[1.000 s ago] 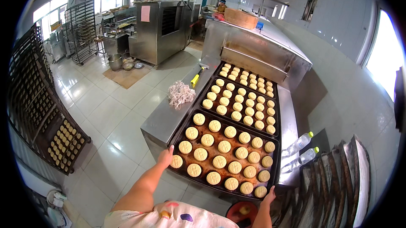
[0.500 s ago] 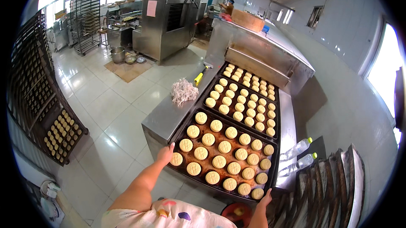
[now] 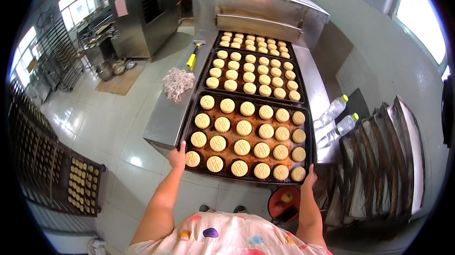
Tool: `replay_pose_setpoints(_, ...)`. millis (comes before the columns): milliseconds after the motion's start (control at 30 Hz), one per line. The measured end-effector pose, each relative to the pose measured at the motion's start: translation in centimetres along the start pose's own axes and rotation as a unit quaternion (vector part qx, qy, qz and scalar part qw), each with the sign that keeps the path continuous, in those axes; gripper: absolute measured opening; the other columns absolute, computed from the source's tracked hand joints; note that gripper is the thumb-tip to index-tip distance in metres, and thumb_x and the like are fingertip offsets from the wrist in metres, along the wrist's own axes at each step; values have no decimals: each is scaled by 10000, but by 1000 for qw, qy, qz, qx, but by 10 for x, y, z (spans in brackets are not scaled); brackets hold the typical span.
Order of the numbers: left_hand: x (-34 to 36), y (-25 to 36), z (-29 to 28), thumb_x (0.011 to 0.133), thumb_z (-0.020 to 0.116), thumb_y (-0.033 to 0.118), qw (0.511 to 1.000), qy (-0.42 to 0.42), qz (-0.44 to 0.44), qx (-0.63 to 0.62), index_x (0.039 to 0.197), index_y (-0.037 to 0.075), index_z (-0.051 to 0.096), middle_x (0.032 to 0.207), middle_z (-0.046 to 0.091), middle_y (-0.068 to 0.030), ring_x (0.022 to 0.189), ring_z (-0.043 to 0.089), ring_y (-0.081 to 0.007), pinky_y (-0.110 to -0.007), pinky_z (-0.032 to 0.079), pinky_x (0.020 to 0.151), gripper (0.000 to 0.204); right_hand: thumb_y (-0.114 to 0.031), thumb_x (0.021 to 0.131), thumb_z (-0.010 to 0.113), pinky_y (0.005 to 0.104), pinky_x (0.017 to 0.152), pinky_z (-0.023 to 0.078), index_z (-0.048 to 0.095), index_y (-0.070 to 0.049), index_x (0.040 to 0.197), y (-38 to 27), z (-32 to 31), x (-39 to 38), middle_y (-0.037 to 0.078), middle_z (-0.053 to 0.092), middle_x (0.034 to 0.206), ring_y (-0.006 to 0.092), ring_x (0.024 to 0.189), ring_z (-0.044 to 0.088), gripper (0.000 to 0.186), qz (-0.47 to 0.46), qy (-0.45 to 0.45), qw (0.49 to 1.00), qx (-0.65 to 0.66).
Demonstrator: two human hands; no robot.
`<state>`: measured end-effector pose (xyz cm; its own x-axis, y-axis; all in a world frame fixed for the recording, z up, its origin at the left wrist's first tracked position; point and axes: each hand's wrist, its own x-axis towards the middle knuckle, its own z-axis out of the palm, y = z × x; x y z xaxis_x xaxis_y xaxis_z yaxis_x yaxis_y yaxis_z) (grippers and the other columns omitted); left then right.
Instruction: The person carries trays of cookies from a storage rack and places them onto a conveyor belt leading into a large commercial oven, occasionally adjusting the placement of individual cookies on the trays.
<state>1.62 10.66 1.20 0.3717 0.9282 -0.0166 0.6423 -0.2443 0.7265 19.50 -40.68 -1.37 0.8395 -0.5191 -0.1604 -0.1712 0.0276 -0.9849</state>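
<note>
A dark baking tray [image 3: 231, 134] with rows of round, pale, pattern-pressed pastries [image 3: 241, 147] lies nearest me on the steel conveyor. Its near edge reaches out toward my body. My left hand [image 3: 177, 156] is closed on the near left corner, thumb up along the rim. At the near right corner my right hand [image 3: 310, 178] grips the rim, its fingers partly hidden. Beyond it sits a second tray of pastries [image 3: 249, 77], and a third tray [image 3: 256, 41] lies in front of the oven opening [image 3: 258, 26].
A crumpled cloth [image 3: 178, 83] and yellow-handled scraper [image 3: 191, 60] rest on the left steel ledge. Two clear bottles [image 3: 334, 108] stand right, beside stacked dark trays [image 3: 374, 165]. A red stool [image 3: 284, 202] holds a dark phone-like object. Racks [image 3: 35, 151] with pastry trays stand left.
My view has turned, so the trays appear straighter and higher in the picture. Both hands keep hold of the near tray's corners. More of the red stool shows.
</note>
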Motion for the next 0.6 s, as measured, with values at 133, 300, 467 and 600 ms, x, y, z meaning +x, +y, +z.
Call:
replay_pose_setpoints(133, -6, 11, -1, 746, 543, 616, 1000, 6, -17, -10, 622, -58, 607, 592, 581, -203, 588, 571, -358, -444, 430, 580, 689, -387, 830, 609, 312, 679, 405, 589, 106, 821, 2, 3, 12, 51, 555, 781, 137, 713, 438, 494, -20, -2, 999, -33)
replay_pose_setpoints(300, 0, -4, 10, 761, 539, 597, 999, 35, 21, -6, 618, -67, 607, 583, 575, -212, 570, 561, -354, -442, 422, 575, 682, -426, 820, 602, 348, 619, 398, 574, 135, 735, 2, 7, 12, 93, 543, 646, 160, 626, 416, 568, -49, 38, 996, -64)
replay_pose_setpoints(467, -6, 6, 5, 766, 563, 577, 1000, 20, -4, -5, 608, -103, 572, 545, 544, -194, 522, 489, -259, -401, 414, 585, 698, -418, 821, 609, 317, 633, 411, 594, 127, 749, -1, 6, 10, 84, 571, 667, 145, 633, 441, 550, -28, 19, 996, -80)
replay_pose_setpoints(600, -3, 5, 12, 773, 523, 602, 1000, 24, 13, 10, 639, -72, 614, 602, 583, -212, 595, 568, -353, -434, 425, 600, 692, -441, 806, 619, 317, 628, 416, 598, 119, 732, 3, 5, 15, 89, 569, 651, 149, 617, 442, 564, -18, 32, 997, -73)
